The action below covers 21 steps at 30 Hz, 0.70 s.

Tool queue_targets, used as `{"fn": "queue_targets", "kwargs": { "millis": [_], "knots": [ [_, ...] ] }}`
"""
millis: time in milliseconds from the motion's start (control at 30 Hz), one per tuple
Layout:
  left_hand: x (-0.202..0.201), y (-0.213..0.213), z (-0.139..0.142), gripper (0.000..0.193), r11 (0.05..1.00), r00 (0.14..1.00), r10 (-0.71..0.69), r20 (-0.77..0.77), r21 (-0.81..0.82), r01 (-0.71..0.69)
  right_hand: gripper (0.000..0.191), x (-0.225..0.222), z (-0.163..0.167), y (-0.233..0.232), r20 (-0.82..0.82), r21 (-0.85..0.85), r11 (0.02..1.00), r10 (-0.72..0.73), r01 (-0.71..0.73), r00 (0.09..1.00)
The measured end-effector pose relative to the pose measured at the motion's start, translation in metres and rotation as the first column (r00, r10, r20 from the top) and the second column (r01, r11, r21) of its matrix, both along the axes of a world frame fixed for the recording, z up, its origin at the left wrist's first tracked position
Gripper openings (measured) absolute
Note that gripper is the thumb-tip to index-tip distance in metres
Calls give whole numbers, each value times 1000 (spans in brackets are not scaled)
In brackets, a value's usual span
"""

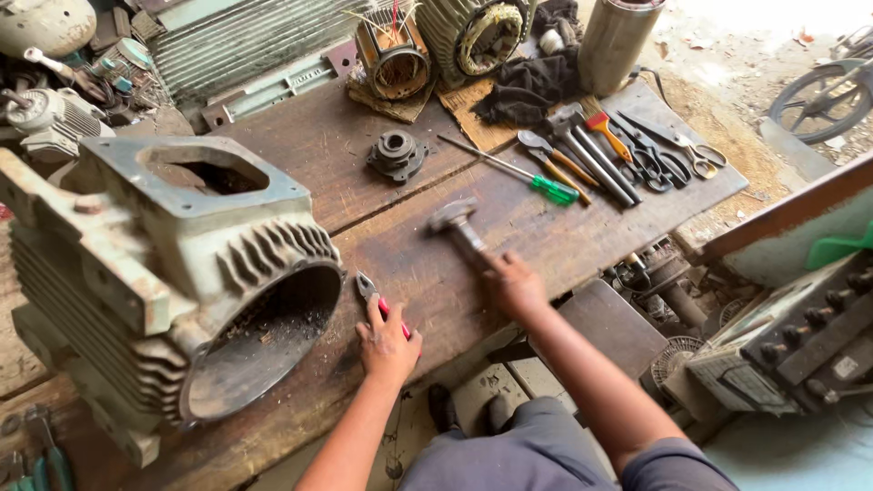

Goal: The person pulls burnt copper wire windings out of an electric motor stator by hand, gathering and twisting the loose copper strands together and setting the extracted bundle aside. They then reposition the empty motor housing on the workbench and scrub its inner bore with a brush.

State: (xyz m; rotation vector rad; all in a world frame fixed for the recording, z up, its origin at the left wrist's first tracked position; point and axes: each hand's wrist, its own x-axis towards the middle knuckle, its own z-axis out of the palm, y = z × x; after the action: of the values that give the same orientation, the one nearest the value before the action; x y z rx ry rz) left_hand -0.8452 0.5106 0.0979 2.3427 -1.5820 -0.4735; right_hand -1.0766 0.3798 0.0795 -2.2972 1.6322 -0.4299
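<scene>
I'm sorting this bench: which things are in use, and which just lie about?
In use: hammer in right hand; red-handled pliers under left hand; motor housing.
Lying about: green screwdriver, scissors, bearing cap, black cloth.
</scene>
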Motion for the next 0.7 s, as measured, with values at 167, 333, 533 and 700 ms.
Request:
{"fn": "queue_targets", "kwargs": {
  "millis": [167,333,533,700],
  "knots": [
    [-31,-21,-7,51,998,999,-25,-33,-61,23,46,-67,4,-72,53,-75,994,-76,80,996],
    [-94,-73,-5,55,999,992,-41,-117,-40,36,50,-110,35,-196,-66,-490,863,99,-119,993],
    [-189,-182,-1,64,987,982,-150,-113,48,156,84,-80,63,-358,-2,-333,940,82,-78,997],
    [-215,-221,7,65,955,941,-291,-171,-112,275,94,-43,50,-422,-315,126,990,-16,58,949]
  ]
}}
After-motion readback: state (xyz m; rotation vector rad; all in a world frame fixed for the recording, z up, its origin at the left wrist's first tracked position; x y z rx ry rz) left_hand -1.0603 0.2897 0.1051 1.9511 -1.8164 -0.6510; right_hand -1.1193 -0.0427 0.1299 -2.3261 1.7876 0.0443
